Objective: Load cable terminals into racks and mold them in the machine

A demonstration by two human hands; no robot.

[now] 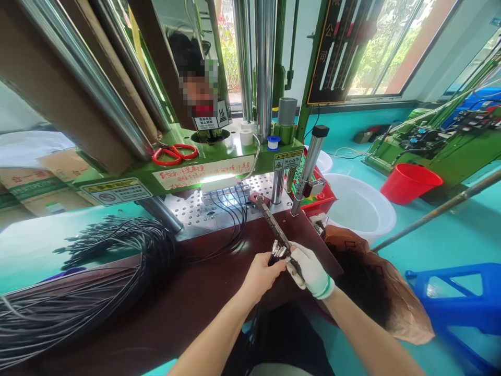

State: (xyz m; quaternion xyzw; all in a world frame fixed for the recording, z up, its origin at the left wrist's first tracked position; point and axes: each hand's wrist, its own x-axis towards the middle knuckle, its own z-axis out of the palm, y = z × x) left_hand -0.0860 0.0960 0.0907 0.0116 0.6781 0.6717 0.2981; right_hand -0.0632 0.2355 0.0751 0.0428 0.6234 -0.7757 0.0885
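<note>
My bare left hand is closed around a small bunch of black cables whose metal connector ends stick up past the fingers. My right hand, in a white glove with a green cuff, is closed on the near end of a long, narrow slotted metal bar. The bar slants away toward the press, its far end beside the perforated metal plate. Both hands are close together over the dark red tabletop. On the plate sits a lit metal mould block with thin black cables running from it.
A large bundle of black cables lies on the left. Red-handled scissors rest on the green press. To the right are a metal post, a brown paper bag, a white tub and a blue stool.
</note>
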